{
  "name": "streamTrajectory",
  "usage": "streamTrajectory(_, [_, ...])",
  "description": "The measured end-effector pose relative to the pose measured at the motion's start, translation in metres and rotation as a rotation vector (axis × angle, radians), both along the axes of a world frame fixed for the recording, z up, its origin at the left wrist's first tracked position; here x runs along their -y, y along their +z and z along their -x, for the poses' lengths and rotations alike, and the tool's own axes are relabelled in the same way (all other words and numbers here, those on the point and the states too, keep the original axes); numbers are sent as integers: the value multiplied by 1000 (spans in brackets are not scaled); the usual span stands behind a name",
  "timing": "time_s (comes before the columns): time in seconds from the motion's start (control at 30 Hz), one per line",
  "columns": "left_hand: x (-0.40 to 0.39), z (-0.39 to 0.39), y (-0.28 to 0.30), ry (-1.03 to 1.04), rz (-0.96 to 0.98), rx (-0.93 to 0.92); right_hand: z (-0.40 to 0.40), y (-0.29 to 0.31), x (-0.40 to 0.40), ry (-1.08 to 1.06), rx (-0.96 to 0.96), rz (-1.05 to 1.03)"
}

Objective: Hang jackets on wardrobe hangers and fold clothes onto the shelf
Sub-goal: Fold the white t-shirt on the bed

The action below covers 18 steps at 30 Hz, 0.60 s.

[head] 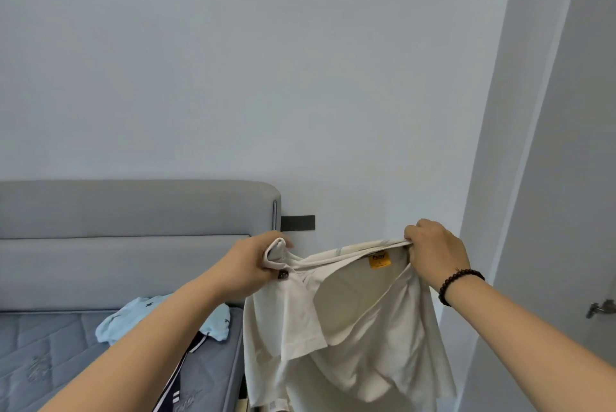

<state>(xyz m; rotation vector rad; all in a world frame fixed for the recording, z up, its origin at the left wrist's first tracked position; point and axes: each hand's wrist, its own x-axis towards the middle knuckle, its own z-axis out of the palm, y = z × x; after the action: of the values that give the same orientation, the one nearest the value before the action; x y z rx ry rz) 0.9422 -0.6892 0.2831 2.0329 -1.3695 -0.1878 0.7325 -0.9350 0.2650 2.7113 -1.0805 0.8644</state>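
I hold the shirt (350,318) up by its collar, left hand (256,265) and right hand (433,255) each clamped on an end; it hangs straight down between them, beside the bed (66,361).

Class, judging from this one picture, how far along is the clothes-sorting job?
Done: nothing visibly; no hangers or shelf in view. In hand: the left hand and right hand grip the cream shirt at its collar, held up unfolded. Left: a light blue garment and a dark garment lie on the bed.
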Motion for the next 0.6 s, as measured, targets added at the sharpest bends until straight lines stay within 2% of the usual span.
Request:
streamTrajectory(0.1, [2, 2, 3, 2, 15, 33, 13, 8, 6, 88, 191, -414])
streamTrajectory(0.17, [3, 3, 4, -3, 44, -16, 23, 15, 4, 132, 269, -543])
streamTrajectory(0.27, [-1, 9, 2, -26, 133, -192, 37, 18, 7, 124, 338, -638])
streamTrajectory(0.37, [-7, 16, -3, -31, 167, -353, 49, 23, 12, 84, 422, -644])
streamTrajectory(0.5, [-10, 22, -12, -51, 136, -440, 56, 24, 13, 72, 410, -665])
streamTrajectory(0.6, [-7, 31, -11, 40, 142, -472, 54, 16, 8, 128, 473, -787])
